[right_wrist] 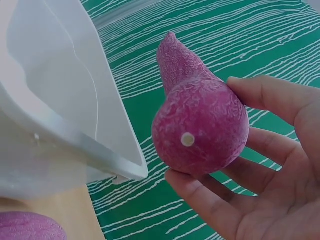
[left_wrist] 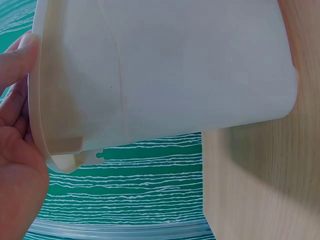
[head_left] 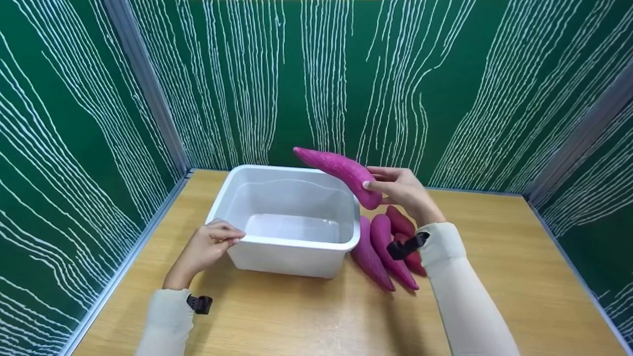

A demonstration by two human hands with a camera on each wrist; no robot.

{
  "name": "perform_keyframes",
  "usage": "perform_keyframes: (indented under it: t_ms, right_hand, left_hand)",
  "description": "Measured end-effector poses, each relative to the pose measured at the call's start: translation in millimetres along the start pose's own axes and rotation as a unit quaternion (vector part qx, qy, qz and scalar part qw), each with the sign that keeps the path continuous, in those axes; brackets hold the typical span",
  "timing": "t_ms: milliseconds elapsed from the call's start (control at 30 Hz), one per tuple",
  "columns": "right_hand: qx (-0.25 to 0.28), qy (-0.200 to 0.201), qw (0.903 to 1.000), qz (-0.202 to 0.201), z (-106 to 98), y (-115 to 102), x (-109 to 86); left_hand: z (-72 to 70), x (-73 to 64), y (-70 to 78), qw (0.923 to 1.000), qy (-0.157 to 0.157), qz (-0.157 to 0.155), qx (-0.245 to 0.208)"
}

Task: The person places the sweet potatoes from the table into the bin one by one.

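A purple-pink sweet potato (head_left: 341, 168) is held up by my right hand (head_left: 403, 190), thumb on one side and fingers on the other. Its thin tip points left over the back right rim of a white plastic tub (head_left: 292, 257). Seen from the right wrist, the thick end of the sweet potato (right_wrist: 200, 130) faces the camera and shows a pale round spot. My left hand (head_left: 210, 242) pinches the tub's front left rim, and the left wrist view shows the thumb on the rim of the tub (left_wrist: 190, 65). Bare floor shows inside the tub.
Several more sweet potatoes (head_left: 390, 247) lie bunched on the wooden table (head_left: 504, 257) just right of the tub, below my right hand and forearm. Green walls (head_left: 326, 74) with wavy white lines enclose the table at the back and sides.
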State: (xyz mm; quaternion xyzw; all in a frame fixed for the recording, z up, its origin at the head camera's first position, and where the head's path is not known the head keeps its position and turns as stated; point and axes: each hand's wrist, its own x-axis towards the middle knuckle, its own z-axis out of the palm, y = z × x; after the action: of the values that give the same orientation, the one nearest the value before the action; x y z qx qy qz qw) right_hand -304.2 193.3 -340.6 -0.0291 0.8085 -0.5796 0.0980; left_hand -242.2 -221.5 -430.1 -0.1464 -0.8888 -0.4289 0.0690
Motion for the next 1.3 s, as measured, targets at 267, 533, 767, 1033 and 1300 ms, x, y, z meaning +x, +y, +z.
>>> perform_keyframes:
  t_ms: [267,533,767,1033,1300]
  right_hand:
    - [-0.001,-0.01,0.9998,0.015,12.4,-4.0,6.2]
    - [0.006,-0.015,0.9996,0.021,23.1,-7.4,11.4]
    - [0.002,-0.016,0.9994,0.03,30.4,-8.6,14.1]
    - [-0.002,-0.019,0.9994,0.03,38.4,-9.5,18.3]
    - [-0.007,-0.017,0.9992,0.034,43.0,-9.3,19.6]
  left_hand:
    - [0.5,0.2,-0.3,1.0,0.0,-0.003,-0.003]
    - [0.4,-1.5,-1.2,0.9999,0.006,0.014,-0.007]
    - [0.3,-0.7,-1.7,0.9995,0.012,0.03,-0.008]
    - [-0.3,0.3,-1.2,0.9996,0.01,0.025,-0.01]
    - [0.1,-0.1,-1.6,0.9997,0.008,0.022,-0.011]
